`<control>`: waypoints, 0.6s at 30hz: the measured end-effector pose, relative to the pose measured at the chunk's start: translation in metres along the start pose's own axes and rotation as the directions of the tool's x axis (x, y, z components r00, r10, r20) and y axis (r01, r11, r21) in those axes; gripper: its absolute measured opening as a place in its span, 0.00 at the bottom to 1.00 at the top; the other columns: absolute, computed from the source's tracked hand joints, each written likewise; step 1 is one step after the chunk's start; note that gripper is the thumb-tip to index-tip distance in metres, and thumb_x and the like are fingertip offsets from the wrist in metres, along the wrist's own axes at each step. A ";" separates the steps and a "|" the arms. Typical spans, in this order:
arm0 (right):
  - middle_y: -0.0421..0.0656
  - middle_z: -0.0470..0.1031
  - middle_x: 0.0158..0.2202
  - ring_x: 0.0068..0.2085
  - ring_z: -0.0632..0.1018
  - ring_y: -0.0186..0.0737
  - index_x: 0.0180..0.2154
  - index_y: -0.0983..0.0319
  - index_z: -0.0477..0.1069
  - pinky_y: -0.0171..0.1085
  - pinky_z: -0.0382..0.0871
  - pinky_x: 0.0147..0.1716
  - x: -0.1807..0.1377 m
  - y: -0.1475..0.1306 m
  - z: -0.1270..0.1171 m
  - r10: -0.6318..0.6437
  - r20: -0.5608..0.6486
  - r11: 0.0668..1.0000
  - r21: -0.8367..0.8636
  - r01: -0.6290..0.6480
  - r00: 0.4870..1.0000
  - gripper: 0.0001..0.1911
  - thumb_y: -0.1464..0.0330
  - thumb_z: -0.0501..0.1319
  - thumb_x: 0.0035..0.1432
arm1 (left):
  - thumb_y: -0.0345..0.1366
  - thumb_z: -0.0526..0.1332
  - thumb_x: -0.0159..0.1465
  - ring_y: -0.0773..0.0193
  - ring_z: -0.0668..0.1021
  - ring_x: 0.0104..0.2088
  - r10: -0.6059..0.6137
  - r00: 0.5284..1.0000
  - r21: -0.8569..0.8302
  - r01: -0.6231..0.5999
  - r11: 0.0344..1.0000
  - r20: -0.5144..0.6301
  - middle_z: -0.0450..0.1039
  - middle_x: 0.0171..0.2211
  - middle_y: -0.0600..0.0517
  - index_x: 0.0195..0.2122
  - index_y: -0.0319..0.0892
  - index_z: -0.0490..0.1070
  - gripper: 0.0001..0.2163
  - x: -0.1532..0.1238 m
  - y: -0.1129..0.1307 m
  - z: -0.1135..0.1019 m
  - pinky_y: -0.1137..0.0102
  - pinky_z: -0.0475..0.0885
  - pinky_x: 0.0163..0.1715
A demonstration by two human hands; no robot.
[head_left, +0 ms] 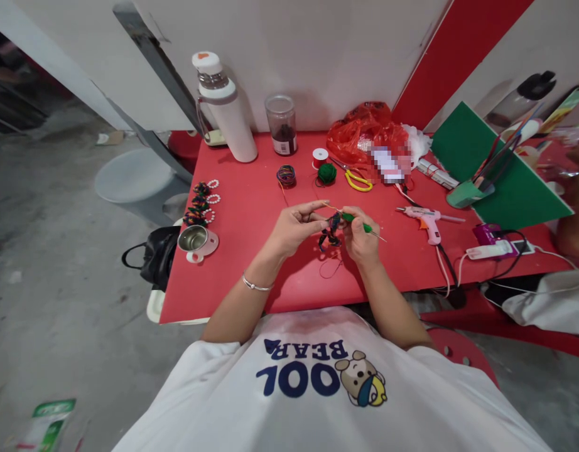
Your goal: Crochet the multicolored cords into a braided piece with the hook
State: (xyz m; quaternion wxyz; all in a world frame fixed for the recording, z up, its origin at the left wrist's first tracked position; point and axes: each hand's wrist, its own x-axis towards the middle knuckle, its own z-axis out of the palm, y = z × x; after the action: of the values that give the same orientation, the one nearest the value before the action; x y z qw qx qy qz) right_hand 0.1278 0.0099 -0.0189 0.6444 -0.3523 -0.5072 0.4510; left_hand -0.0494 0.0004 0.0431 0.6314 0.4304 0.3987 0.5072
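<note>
Between my hands, just above the red table (242,263), is a small dark multicolour crocheted piece (334,238) with loose strands hanging under it. My left hand (296,229) pinches its left side, and a thin strand runs over the raised index finger. In my right hand (362,243) is a crochet hook (367,228) with a green handle, its metal shaft pointing out to the right. The hook's other end is hidden at the piece. Beyond my hands lie a multicolour yarn ball (286,176) and a dark green yarn ball (326,174).
Finished-looking yarn pieces with bead loops (198,204) and a metal cup (198,243) line the left edge. Behind stand a white flask (230,119), a jar (281,125) and yellow-handled scissors (358,181). Rightward are a pink glue gun (428,223), cables and another person's arm (574,213).
</note>
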 end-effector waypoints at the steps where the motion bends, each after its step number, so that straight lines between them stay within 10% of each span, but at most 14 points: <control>1: 0.44 0.82 0.42 0.38 0.82 0.40 0.44 0.53 0.84 0.40 0.80 0.36 0.001 -0.003 0.000 0.008 0.010 1.000 -0.001 -0.008 1.000 0.24 0.41 0.66 0.61 | 0.34 0.79 0.48 0.65 0.81 0.28 0.011 1.000 0.017 -0.011 1.000 -0.007 0.84 0.30 0.49 0.53 0.37 0.82 0.29 0.000 0.000 0.000 0.71 0.76 0.32; 6: 0.44 0.82 0.40 0.35 0.80 0.39 0.44 0.53 0.85 0.42 0.80 0.37 0.002 -0.020 -0.002 0.013 0.055 0.977 -0.211 -0.001 0.998 0.21 0.46 0.66 0.64 | 0.29 0.74 0.52 0.70 0.76 0.23 0.112 0.990 0.223 -0.090 0.971 -0.088 0.84 0.31 0.50 0.62 0.39 0.77 0.33 -0.004 -0.001 0.005 0.75 0.68 0.23; 12: 0.42 0.82 0.34 0.30 0.79 0.37 0.37 0.55 0.86 0.40 0.77 0.33 0.012 -0.023 -0.015 0.109 0.140 0.992 -0.084 -0.098 0.984 0.25 0.41 0.67 0.59 | 0.27 0.71 0.54 0.70 0.76 0.24 0.117 0.992 0.231 -0.104 0.967 -0.040 0.81 0.28 0.51 0.59 0.37 0.79 0.29 -0.005 0.003 0.002 0.74 0.70 0.25; 18: 0.41 0.82 0.32 0.31 0.79 0.36 0.35 0.56 0.86 0.39 0.75 0.34 0.040 -0.048 -0.038 0.144 0.435 0.979 -0.193 -0.064 0.889 0.15 0.52 0.69 0.64 | 0.24 0.67 0.53 0.69 0.79 0.26 0.102 0.995 0.380 -0.093 0.920 -0.004 0.84 0.33 0.47 0.53 0.35 0.83 0.24 -0.008 0.009 -0.002 0.75 0.70 0.24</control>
State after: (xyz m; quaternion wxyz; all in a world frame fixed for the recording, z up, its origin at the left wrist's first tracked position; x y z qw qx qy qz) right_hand 0.1789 0.0312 0.0296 0.4526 -0.3208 -0.6592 0.5077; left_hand -0.0555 -0.0063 0.0518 0.5057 0.5575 0.4747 0.4562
